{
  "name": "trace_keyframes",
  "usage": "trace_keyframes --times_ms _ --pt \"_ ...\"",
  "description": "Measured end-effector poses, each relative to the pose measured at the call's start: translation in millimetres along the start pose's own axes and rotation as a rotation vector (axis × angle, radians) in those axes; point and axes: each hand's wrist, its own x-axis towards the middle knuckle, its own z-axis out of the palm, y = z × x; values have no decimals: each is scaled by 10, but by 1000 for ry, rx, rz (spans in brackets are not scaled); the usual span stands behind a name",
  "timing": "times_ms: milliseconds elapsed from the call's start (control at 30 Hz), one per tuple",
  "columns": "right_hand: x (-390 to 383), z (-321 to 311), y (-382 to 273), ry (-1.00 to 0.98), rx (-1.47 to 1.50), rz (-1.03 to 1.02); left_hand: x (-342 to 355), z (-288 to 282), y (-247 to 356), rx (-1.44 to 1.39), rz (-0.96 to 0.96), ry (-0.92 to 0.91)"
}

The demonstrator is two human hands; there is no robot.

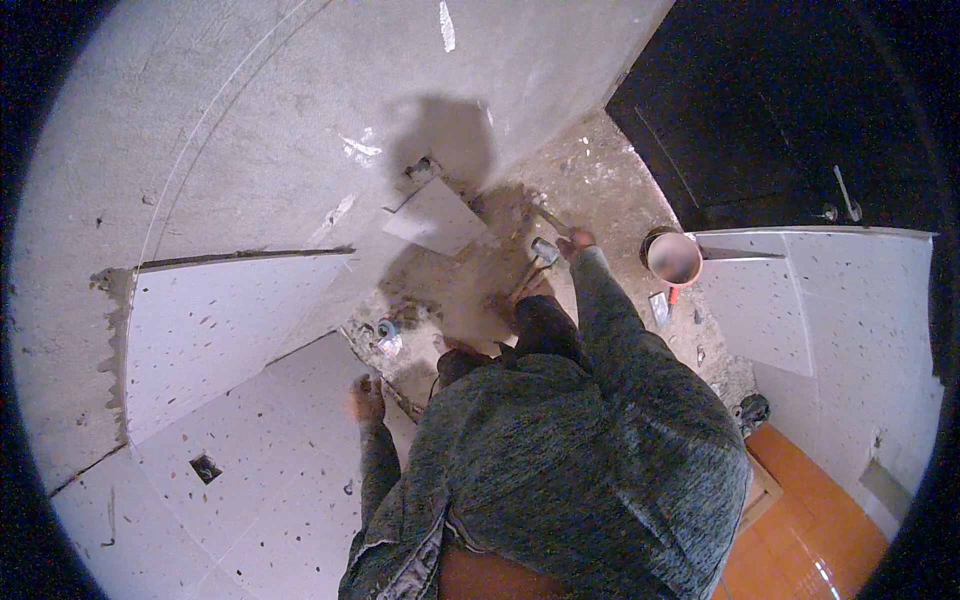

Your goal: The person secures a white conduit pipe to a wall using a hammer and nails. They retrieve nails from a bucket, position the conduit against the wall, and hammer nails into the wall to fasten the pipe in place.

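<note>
My right hand (577,243) is closed round the near end of a thin, flat, stick-like tool (550,217). Its far end points at the rough floor by the wall; the exact kind of tool is not clear. Just left of that hand is a mallet-like tool with a grey cylindrical head (544,250) and a light handle running toward my feet. A loose white speckled tile (437,218) stands tilted at the wall, partly in shadow. My left hand (367,398), its fingers smeared, is over the speckled tiling at the left, near a roll of blue tape (386,328).
A round pinkish bucket (674,260) stands at right, beside a red-handled tool (674,295). Speckled tiles (240,310) cover the lower left wall, with a square cut-out (206,468). A dark panel (780,110) rises at upper right; orange tiles (800,500) lie at lower right.
</note>
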Motion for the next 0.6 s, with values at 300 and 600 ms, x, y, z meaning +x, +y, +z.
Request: trace_keyframes --times_ms 300,600 --pt "-659 -268 637 -49 -1360 -278 -193 534 -915 569 246 -524" --pt "-94 -579 1337 132 -909 397 178 854 -574 306 46 -584"
